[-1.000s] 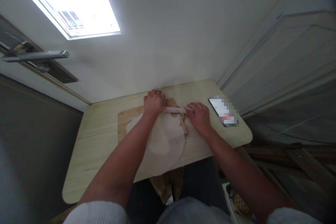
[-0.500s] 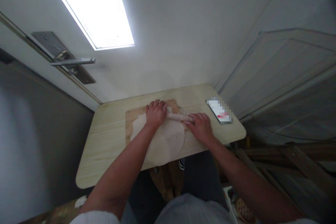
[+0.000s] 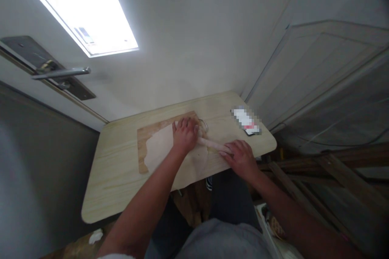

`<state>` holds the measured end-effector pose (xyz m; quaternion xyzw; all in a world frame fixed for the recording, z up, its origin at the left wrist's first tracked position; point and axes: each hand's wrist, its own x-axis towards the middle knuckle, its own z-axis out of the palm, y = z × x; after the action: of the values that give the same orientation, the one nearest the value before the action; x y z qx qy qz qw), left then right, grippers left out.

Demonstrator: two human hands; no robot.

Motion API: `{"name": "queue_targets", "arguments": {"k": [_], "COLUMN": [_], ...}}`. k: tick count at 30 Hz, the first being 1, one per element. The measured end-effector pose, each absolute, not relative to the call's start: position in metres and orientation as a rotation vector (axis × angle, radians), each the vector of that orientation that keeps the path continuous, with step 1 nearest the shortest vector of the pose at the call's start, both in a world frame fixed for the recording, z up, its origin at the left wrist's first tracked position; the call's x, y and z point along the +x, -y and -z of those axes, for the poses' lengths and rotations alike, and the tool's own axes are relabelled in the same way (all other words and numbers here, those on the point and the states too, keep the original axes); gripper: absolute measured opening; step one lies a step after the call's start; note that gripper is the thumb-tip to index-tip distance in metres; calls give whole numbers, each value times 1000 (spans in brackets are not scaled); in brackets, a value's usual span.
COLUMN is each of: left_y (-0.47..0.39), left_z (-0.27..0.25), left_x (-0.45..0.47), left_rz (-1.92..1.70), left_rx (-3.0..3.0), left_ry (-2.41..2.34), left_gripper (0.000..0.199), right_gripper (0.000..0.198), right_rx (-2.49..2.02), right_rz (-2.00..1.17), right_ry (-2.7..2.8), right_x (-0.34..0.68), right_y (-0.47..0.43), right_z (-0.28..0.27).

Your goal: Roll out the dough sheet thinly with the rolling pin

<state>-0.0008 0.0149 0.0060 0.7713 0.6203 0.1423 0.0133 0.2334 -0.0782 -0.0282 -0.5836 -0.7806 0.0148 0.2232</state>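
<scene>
A pale rolling pin (image 3: 215, 145) lies slantwise over the right part of a thin, wide sheet of dough (image 3: 159, 147). My left hand (image 3: 186, 132) is closed over the pin's far left end, fingers bent across it. Around the near right end, my right hand (image 3: 242, 158) is wrapped, close to the dough's right edge. Under the dough is a wooden cutting board (image 3: 141, 149) with a metal ring handle (image 3: 203, 124) at its far right. The dough's near edge reaches the table's front edge. My left forearm hides part of the sheet.
The light wooden table (image 3: 106, 170) stands against a white door with a metal lever handle (image 3: 60, 73) and a bright window. A phone (image 3: 245, 120), blurred out, lies at the table's right. Wooden beams (image 3: 340, 166) are at the right, below table height.
Both hands have shifted rightward across the dough with the rolling pin, which now slants more. More of the dough's left side shows. The camera's view has also turned a little.
</scene>
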Motion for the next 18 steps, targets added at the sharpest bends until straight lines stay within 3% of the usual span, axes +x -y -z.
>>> {"name": "queue_targets", "arguments": {"k": [18], "left_y": [-66], "left_z": [-5], "left_x": [23], "left_rz": [-396], "left_rx": [2453], "left_ry": [-1858], "left_gripper": [47], "right_gripper": [41], "right_rx": [-1675], "right_rz": [-99], "right_ry": [2049], "right_x": [244], "right_y": [46], "right_z": [33]}}
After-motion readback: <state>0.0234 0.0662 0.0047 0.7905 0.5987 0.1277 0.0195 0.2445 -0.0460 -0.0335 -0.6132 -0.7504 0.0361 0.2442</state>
